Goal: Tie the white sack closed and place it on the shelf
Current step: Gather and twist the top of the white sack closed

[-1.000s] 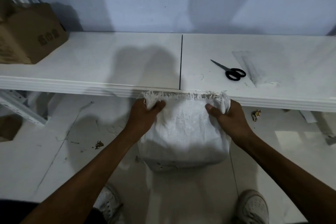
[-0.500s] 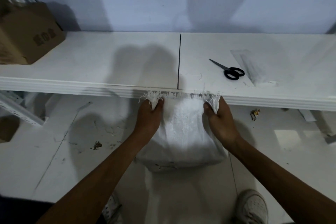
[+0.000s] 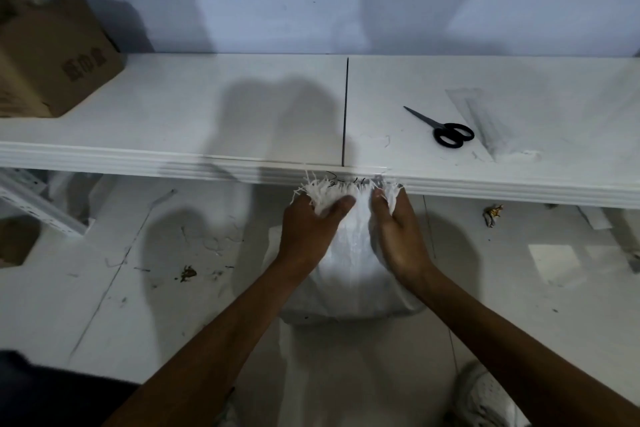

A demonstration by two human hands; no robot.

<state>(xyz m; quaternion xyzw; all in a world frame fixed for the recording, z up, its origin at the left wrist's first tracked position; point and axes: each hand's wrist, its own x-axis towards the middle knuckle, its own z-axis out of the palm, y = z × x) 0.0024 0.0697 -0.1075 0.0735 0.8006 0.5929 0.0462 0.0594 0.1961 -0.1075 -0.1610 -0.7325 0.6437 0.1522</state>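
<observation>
The white sack (image 3: 349,274) stands on the floor just below the front edge of the white shelf (image 3: 207,121). Its frayed top is bunched between my hands, almost touching the shelf lip. My left hand (image 3: 310,229) grips the left side of the sack mouth, thumb over the gathered cloth. My right hand (image 3: 398,236) grips the right side, fingers curled into the fabric. The two hands are close together, a narrow strip of cloth showing between them. The sack's lower body bulges out under my wrists.
Black scissors (image 3: 446,130) lie on the shelf to the right, beside a clear plastic sleeve (image 3: 485,125). A cardboard box (image 3: 48,55) stands on the shelf at far left. Debris (image 3: 188,273) and a crumpled wrapper (image 3: 492,213) lie on the floor. My shoes (image 3: 485,395) are beneath.
My hands have moved toward each other, gathering the sack mouth from a wide, flat opening into a narrow bunch. The sack has stayed on the floor.
</observation>
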